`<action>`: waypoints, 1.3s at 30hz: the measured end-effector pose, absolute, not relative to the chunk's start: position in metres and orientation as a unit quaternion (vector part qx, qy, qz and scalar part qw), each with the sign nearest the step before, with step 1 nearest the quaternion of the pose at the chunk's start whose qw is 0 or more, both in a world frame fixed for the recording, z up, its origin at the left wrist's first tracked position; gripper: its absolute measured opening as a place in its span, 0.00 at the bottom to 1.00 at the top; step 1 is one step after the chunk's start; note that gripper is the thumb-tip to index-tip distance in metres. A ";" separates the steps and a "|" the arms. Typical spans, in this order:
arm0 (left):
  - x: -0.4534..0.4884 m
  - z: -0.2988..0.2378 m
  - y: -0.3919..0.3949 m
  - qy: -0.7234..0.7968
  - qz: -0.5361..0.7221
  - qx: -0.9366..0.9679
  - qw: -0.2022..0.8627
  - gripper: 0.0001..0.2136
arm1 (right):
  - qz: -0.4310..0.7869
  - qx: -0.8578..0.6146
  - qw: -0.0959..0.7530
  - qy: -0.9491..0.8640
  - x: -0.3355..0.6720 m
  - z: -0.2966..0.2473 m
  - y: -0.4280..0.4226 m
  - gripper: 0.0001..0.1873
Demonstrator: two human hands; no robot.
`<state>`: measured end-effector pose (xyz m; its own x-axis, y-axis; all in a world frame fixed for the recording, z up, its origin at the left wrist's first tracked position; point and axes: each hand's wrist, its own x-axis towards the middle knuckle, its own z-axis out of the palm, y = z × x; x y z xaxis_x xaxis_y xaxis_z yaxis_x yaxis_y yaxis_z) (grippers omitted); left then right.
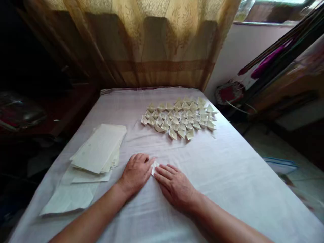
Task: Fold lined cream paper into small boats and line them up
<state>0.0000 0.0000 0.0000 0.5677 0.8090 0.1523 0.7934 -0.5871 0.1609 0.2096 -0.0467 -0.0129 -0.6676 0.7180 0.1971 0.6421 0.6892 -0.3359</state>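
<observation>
A small folded piece of white paper (155, 167) lies on the white tablecloth between my two hands, partly covered by fingers. My left hand (136, 172) has its fingers bent, and its index finger and thumb hold the paper's left edge. From the other side, my right hand (174, 185) lies palm down with its fingers stretched out flat, their tips on the paper's right part. Beyond the hands, several folded paper boats (176, 120) stand close together in rows at the back right of the table.
Left of my hands lies a stack of paper sheets (101, 148), with loose sheets (69, 197) under its near end. A patterned yellow curtain (157, 44) hangs behind the table (227, 179). On the floor to the right is a blue-edged item (279, 163).
</observation>
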 end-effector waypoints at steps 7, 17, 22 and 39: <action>0.006 -0.004 0.005 0.460 0.148 0.874 0.051 0.11 | 0.104 -0.393 0.191 -0.893 0.206 -0.013 -0.045 0.19; -0.004 -0.003 0.016 0.551 0.198 0.804 0.099 0.03 | 0.034 -0.471 0.202 -0.858 0.195 -0.009 -0.037 0.16; -0.012 -0.021 0.006 0.616 0.241 0.749 0.034 0.06 | 0.068 -0.516 0.194 -0.832 0.176 -0.010 -0.021 0.21; -0.033 -0.014 -0.018 0.513 0.187 0.835 -0.069 0.14 | 0.101 -0.522 0.132 -0.837 0.152 -0.014 -0.005 0.27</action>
<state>-0.0331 -0.0181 -0.0143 0.4040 0.8307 0.3830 0.8825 -0.4641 0.0759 0.1522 -0.0055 -0.0142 -0.4201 0.9002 0.1150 0.8467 0.4344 -0.3072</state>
